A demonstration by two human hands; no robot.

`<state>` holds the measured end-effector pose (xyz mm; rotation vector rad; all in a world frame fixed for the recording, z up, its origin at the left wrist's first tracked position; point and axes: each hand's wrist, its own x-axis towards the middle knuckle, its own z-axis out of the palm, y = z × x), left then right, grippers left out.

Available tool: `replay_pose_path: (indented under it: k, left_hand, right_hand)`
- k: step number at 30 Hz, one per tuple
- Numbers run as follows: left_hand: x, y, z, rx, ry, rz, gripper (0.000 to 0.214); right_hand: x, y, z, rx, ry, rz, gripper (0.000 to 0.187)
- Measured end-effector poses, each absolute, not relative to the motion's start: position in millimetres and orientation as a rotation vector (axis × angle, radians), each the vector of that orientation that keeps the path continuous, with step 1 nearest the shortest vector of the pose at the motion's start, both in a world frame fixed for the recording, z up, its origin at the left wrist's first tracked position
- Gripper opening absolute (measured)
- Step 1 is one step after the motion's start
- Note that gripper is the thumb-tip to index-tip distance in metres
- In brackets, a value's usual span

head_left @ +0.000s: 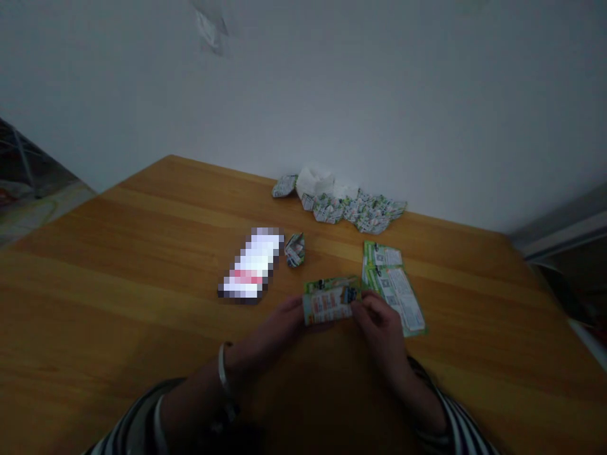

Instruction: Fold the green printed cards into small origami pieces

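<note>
A printed green and white leaflet, seemingly folded, is held up above the table between both hands. My left hand grips its left edge, with most of the fingers hidden behind the paper. At the right edge, my right hand pinches the leaflet between thumb and fingers. Just beyond it stands a small folded paper piece made from similar printed paper. Flat on the table by my right hand lie printed leaflets, overlapping each other.
On the wooden table, a phone with a lit, blurred screen lies left of the folded piece. Along the wall are several folded printed papers, a crumpled white tissue and a separate folded piece.
</note>
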<state>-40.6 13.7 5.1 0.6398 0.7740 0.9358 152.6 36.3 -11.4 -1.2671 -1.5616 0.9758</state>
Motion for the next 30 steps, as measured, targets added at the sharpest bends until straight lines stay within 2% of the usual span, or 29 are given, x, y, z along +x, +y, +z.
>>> replay_pose_path:
  k: [4, 12, 30]
  left_hand:
    - [-43, 9, 3, 0.664, 0.815, 0.971, 0.055]
    - [-39, 9, 15, 0.738, 0.975, 0.889, 0.038]
    - [-40, 10, 7, 0.645, 0.882, 0.843, 0.040]
  right_hand:
    - [147, 34, -17, -1.369, -1.563, 0.909, 0.035]
    - [145, 28, -19, -1.454, -1.572, 0.832, 0.037]
    - [147, 27, -17, -1.373, -1.613, 0.747, 0.036]
